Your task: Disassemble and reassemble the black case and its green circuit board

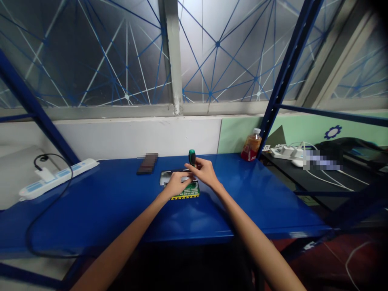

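A screwdriver (192,157) with a green and black handle stands roughly upright, gripped in the fingers of my right hand (206,171). Its lower end is hidden behind my fingers. Below it on the table lies a green circuit board (190,190) with a yellow toothed edge toward me. A silver-grey metal part (165,178) adjoins the board's far side. My left hand (177,185) lies over the board and metal part, with thumb and fingertips drawn together close to the screwdriver's lower end. What those fingertips pinch is too small to make out.
The blue table (121,210) carries a dark, partly blurred flat object (147,163) at the back. A bottle of reddish drink (251,145) stands back right, beside a blue rack post (280,76). A power strip (60,178) with a black cable (50,206) occupies the left side.
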`<state>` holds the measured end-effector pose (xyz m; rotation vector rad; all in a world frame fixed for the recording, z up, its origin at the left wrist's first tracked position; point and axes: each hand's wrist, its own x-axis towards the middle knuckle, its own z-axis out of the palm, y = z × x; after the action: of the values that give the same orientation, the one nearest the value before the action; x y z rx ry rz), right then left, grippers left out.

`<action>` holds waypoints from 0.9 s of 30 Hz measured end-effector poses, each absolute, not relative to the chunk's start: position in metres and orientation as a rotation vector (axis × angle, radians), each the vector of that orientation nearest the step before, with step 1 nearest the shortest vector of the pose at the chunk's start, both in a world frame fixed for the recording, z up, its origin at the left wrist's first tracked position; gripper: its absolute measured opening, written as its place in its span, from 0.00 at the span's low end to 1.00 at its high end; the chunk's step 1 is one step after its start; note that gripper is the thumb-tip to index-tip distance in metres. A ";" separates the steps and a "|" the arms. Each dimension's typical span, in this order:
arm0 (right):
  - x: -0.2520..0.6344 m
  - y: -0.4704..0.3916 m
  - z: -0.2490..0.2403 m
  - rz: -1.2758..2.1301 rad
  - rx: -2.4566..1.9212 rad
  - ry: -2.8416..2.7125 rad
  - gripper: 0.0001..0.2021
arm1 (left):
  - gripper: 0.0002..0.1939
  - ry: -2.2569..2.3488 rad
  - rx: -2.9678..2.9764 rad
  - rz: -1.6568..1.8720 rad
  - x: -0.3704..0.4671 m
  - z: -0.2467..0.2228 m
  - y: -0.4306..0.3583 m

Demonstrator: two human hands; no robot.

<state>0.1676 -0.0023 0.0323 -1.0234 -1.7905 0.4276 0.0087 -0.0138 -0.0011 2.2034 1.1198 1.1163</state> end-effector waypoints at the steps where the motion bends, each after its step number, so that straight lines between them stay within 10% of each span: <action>1: 0.168 -0.002 0.032 0.424 -1.025 -1.795 0.22 | 0.10 1.112 2.206 1.103 0.009 0.000 -0.014; 27: 0.173 -0.001 0.030 0.420 -1.051 -1.838 0.23 | 0.11 1.139 2.191 1.049 0.008 -0.002 -0.011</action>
<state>0.1731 -0.0009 0.0295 -1.0513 -1.8382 0.4200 0.0080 -0.0109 -0.0017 2.1913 1.1392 1.0490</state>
